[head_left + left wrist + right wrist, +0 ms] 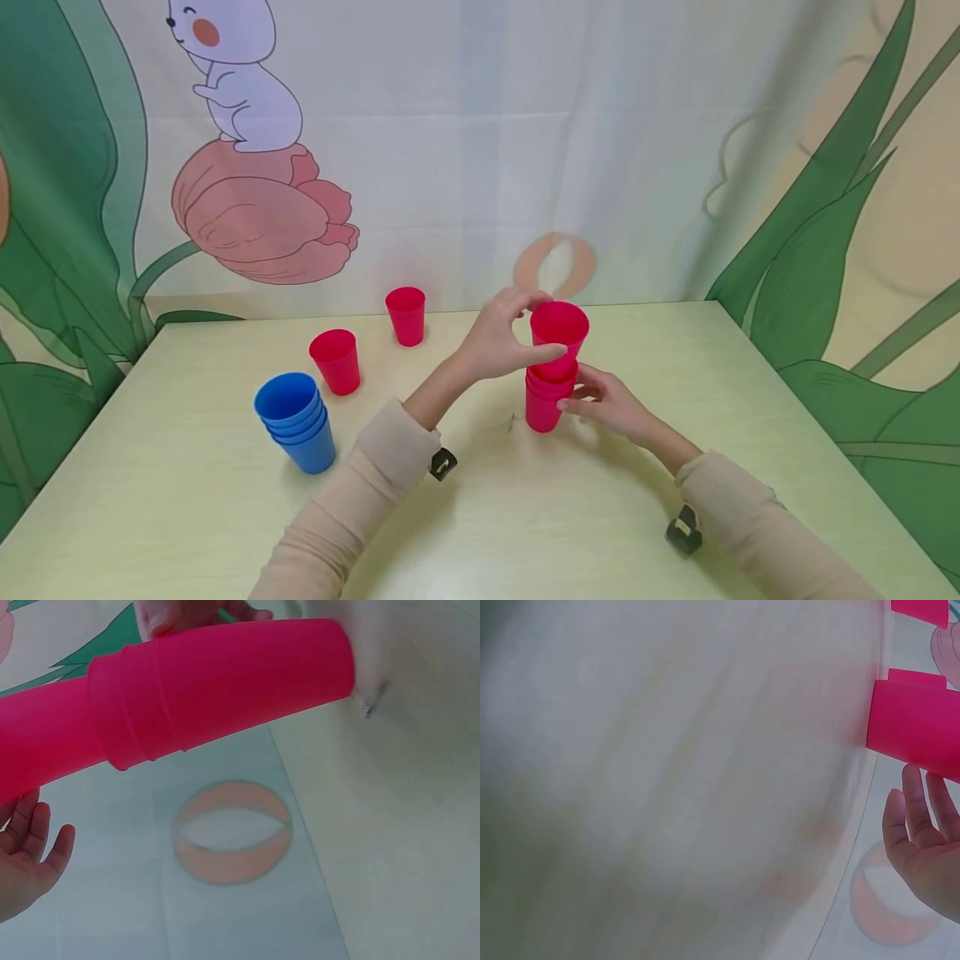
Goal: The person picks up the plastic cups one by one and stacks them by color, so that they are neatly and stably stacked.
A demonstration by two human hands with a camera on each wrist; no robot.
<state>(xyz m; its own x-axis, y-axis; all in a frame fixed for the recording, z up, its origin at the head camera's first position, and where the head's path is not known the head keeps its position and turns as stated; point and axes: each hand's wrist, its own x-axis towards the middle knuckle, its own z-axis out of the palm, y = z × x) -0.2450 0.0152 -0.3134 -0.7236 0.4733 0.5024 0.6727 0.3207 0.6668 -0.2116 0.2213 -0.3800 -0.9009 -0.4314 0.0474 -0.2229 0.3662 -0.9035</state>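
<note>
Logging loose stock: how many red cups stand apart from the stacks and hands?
2. Nearer red cup: just behind the blue stack, to its right. Farther red cup: behind and right of that one. Neither shows a second rim.

Smooth plastic is being seen in the red stack [553,372] at four o'clock and the blue stack [306,433] at eight. Matt, creased cloth is being shown by the backdrop [480,150] at twelve and the sleeve [333,508] at seven, faint gloss by the tabletop [510,533] at six.
</note>
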